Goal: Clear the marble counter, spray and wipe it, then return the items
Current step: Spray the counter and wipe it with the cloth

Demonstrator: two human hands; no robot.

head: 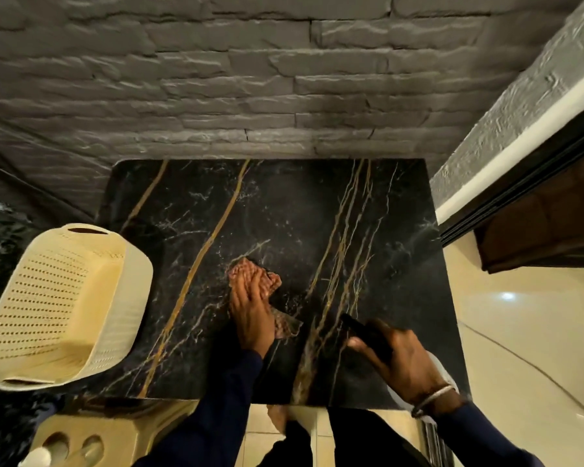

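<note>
The black marble counter (284, 203) with gold veins fills the middle of the view. A reddish-brown cloth (285, 323) lies crumpled near its centre. My left hand (250, 308) presses flat on the cloth, fingers pointing toward the wall. At the counter's front right, my right hand (402, 362), with a bracelet at the wrist, grips a dark object (364, 333). It is blurred and I cannot tell what it is.
A cream perforated basket (61, 308) lies tipped over the counter's left edge. Below it stands a cream plastic piece with round holes (91, 433) and a white cap (36, 458). A grey stone wall (250, 79) backs the counter. Pale floor tiles (520, 332) lie to the right.
</note>
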